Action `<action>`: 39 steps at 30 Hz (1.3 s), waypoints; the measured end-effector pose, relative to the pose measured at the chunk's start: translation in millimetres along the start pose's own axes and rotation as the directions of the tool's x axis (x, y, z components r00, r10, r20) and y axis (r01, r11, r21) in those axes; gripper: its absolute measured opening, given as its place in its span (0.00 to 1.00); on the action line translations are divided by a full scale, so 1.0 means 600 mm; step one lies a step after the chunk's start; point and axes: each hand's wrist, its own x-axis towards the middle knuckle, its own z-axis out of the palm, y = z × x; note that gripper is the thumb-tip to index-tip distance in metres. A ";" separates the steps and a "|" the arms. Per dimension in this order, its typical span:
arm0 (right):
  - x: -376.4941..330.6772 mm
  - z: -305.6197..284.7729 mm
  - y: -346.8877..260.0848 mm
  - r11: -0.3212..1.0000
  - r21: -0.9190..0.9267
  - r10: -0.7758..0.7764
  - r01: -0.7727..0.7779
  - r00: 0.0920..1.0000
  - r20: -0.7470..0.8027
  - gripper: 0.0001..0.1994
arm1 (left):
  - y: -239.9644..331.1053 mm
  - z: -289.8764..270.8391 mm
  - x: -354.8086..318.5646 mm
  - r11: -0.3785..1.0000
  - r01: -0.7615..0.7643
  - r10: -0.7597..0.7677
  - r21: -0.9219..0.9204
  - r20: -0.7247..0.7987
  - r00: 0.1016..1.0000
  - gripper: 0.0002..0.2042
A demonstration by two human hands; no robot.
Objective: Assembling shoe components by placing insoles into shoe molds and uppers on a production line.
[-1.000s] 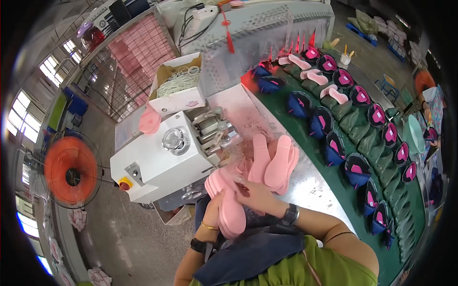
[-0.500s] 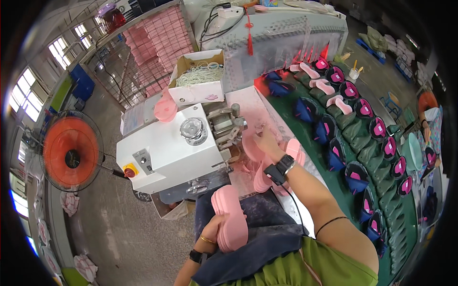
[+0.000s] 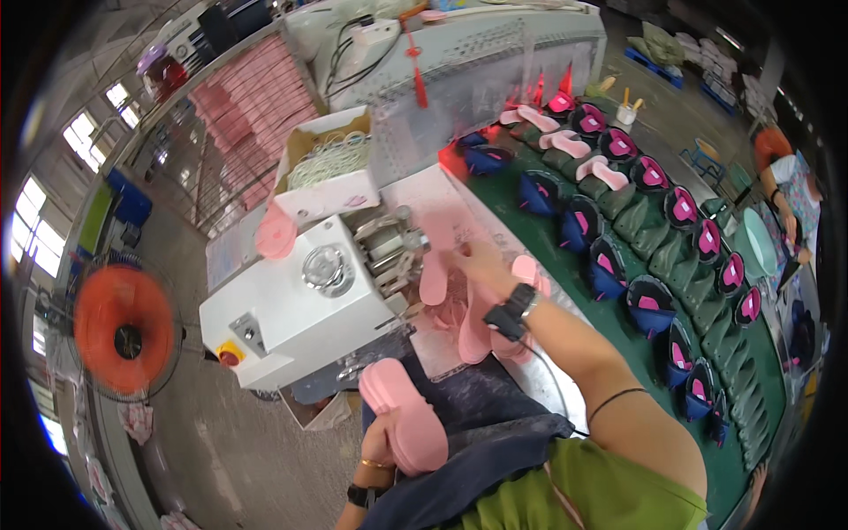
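My left hand [image 3: 381, 435] is closed round the edge of a stack of pink insoles [image 3: 413, 428], held low in front of my apron. My right hand [image 3: 486, 268] is at the machine's working head, its fingers closed on the edge of a single pink insole [image 3: 434, 281]. That insole lies against the metal rollers of the white machine [image 3: 291, 305]; the fingertips are partly hidden. Below my right wrist, more pink insoles [image 3: 474, 334] lean in a pile on the worktable. Pink trimmings [image 3: 449, 315] lie between the pile and the machine.
A carton of pale cords [image 3: 327, 199] stands behind the machine. To the right, a green conveyor [image 3: 565, 256] carries dark blue shoe uppers [image 3: 652, 305] and pink insoles. An orange fan [image 3: 124, 331] stands at left. Another person [image 3: 782, 199] works at far right.
The insole at the machine has turned, its rounded end now pointing toward me, with my right hand at its side. The left-hand stack has tilted and shifted slightly down. The view has shifted.
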 end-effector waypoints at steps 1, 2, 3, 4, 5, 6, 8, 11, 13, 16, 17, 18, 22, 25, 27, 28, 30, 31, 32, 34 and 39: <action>0.005 0.016 -0.007 0.995 0.077 0.057 -0.057 0.998 0.000 0.19 | 0.003 0.009 -0.004 1.000 0.016 -0.016 0.015 0.015 1.000 0.25; 0.009 0.033 -0.018 0.997 0.051 0.057 -0.053 0.995 -0.082 0.20 | 0.006 0.018 -0.010 0.999 -0.014 0.015 0.043 -0.026 1.000 0.25; 0.017 0.045 -0.032 0.998 0.024 0.059 -0.056 0.984 -0.169 0.22 | 0.008 0.024 -0.013 0.996 -0.041 0.045 0.075 -0.061 0.997 0.25; 0.016 0.038 -0.065 0.989 0.117 0.103 -0.096 0.993 -0.061 0.23 | 0.010 0.019 -0.019 0.995 -0.015 0.019 0.094 -0.044 0.999 0.25; 0.016 0.024 -0.096 0.968 0.204 0.138 -0.143 0.990 0.041 0.24 | 0.010 0.013 -0.022 0.995 -0.059 0.064 0.080 -0.065 0.996 0.25; 0.041 0.033 -0.067 0.972 0.217 0.115 -0.088 0.987 -0.114 0.22 | 0.006 0.019 -0.011 0.994 -0.082 0.087 0.072 -0.059 0.994 0.25; 0.062 0.030 -0.031 0.974 0.223 0.083 -0.024 0.962 -0.260 0.20 | 0.003 0.019 -0.005 0.995 -0.075 0.081 0.072 -0.083 0.993 0.24; 0.076 -0.057 0.021 0.800 0.600 0.227 -0.004 0.927 -0.297 0.14 | 0.000 0.048 0.035 0.987 -0.073 0.086 0.144 -0.084 0.993 0.24; 0.079 -0.134 0.101 0.744 0.647 0.196 0.167 0.871 -0.450 0.08 | -0.005 0.057 0.058 0.974 -0.072 0.091 0.215 -0.078 0.993 0.25; 0.054 -0.289 0.202 0.768 0.628 0.310 0.123 0.787 -0.534 0.10 | -0.005 0.055 0.087 0.978 0.001 0.020 0.208 -0.097 0.995 0.25; 0.048 -0.341 0.260 0.829 0.554 0.342 0.079 0.713 -0.613 0.11 | -0.010 0.047 0.101 0.973 0.007 0.018 0.229 -0.107 0.994 0.26; 0.048 -0.361 0.285 0.856 0.516 0.359 0.046 0.665 -0.655 0.12 | -0.007 0.041 0.110 0.969 -0.007 0.042 0.248 -0.137 0.990 0.27; 0.035 -0.496 0.458 0.936 0.278 0.351 -0.216 0.524 -0.776 0.11 | -0.007 0.082 0.126 0.963 0.037 0.002 0.266 -0.143 0.990 0.24; 0.027 -0.531 0.490 0.978 0.187 0.201 -0.087 0.605 -0.770 0.09 | -0.011 0.109 0.142 0.957 0.079 -0.042 0.278 -0.137 0.990 0.23; 0.039 -0.502 0.488 0.901 0.375 0.228 0.217 0.498 -0.836 0.09 | -0.015 0.121 0.158 0.947 0.112 -0.079 0.301 -0.120 0.990 0.22; 0.054 -0.457 0.452 0.911 0.333 0.150 0.245 0.555 -0.818 0.12 | -0.014 0.121 0.151 0.948 0.108 -0.071 0.301 -0.132 0.989 0.21; 0.042 -0.337 0.253 0.826 0.533 0.146 0.184 0.844 -0.516 0.12 | -0.016 0.105 0.117 0.958 0.072 -0.019 0.278 -0.188 0.982 0.20; -0.008 -0.310 0.150 0.838 0.540 0.137 0.077 0.929 -0.345 0.09 | -0.018 0.106 0.116 0.959 0.071 -0.023 0.274 -0.176 0.984 0.20; -0.050 -0.275 0.123 0.592 0.752 -0.133 0.289 0.956 -0.263 0.08 | -0.018 0.112 0.128 0.954 0.086 -0.048 0.287 -0.139 0.989 0.19; -0.160 -0.184 0.024 0.854 0.247 -0.408 0.457 0.885 -0.227 0.08 | -0.018 0.108 0.134 0.951 0.091 -0.061 0.296 -0.109 0.992 0.18; -0.322 0.010 -0.026 0.939 0.256 -0.295 0.231 0.922 0.251 0.16 | -0.019 0.083 0.116 0.963 0.045 -0.031 0.266 -0.060 0.998 0.16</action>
